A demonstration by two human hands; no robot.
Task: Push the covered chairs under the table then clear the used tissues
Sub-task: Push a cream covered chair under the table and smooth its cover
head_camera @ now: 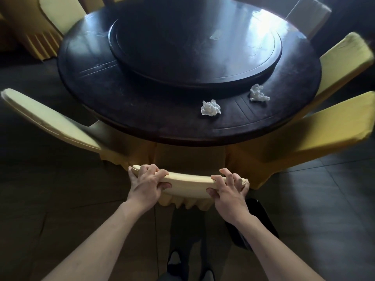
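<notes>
A yellow covered chair [189, 182] stands right in front of me, its seat tucked under the round dark table [142, 118]. My left hand [145, 184] grips the left end of its top rail, and my right hand [228, 189] grips the right end. Two crumpled white tissues lie on the table's near edge: one tissue [210, 107] near the middle, another tissue [258, 93] further right beside the raised turntable [194, 43].
More yellow covered chairs ring the table: one at the left [46, 120], two at the right [316, 130] [345, 55], others at the back [60, 13]. A small scrap [215, 34] lies on the turntable. Dark tiled floor lies around; a black object [251, 222] stands behind my right forearm.
</notes>
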